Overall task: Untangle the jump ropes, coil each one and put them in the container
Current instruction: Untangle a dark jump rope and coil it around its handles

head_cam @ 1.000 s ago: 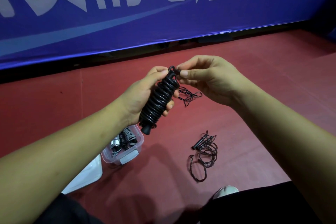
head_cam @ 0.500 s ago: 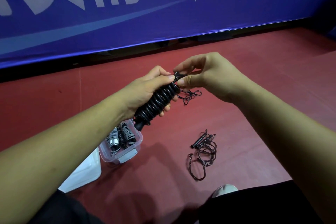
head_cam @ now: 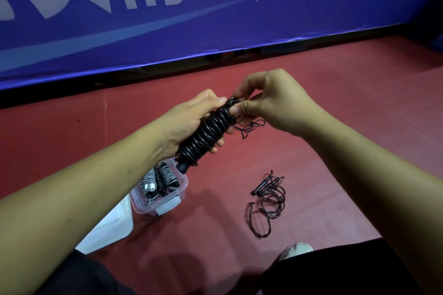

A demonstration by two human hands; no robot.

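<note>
Left hand [head_cam: 189, 122] is wrapped around a tightly coiled black jump rope [head_cam: 208, 134], held tilted above the clear container [head_cam: 184, 183] of wound ropes [head_cam: 159, 178], while the right hand [head_cam: 275, 105] pinches its upper end. White lettering on the blue banner [head_cam: 215, 38] is cropped and unreadable. Since a second ago the right hand has closed in onto the coil, which leans flatter; a loose rope [head_cam: 271, 199] stays on the floor [head_cam: 347, 108].

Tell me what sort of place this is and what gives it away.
Probably an indoor sports hall, at courtside. There is a smooth red floor, and a long blue banner with large white lettering stands along its edge like a court surround. A coiled black jump rope points the same way.
</note>
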